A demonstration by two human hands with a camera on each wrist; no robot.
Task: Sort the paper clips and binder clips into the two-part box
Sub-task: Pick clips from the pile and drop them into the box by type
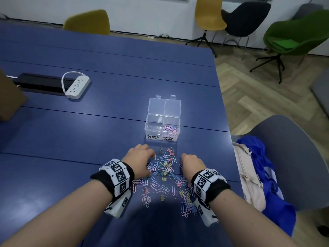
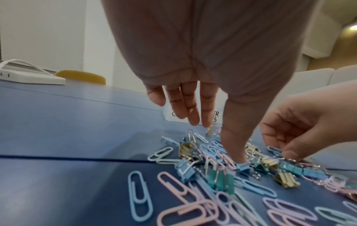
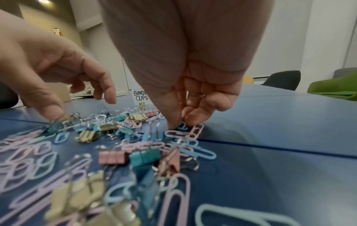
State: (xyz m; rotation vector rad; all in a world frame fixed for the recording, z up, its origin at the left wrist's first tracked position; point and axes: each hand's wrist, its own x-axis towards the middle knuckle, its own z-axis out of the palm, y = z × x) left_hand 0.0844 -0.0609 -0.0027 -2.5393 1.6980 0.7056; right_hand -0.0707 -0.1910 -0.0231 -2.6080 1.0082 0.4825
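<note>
While both hands point(image 1: 140, 157) dip in, clips point(image 1: 164, 168) lie beneath.

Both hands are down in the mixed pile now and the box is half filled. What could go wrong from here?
1. The pile is tangled: the right hand, fingers pinching among the paper clips, might lift linked clips or a binder clip along with them.
2. The two compartments of the box sit side by side; only the paper clip side holds anything, so a careless drop could land in the wrong half.
3. Clips by the right wrist lie near the table edge and could get swept off.
</note>
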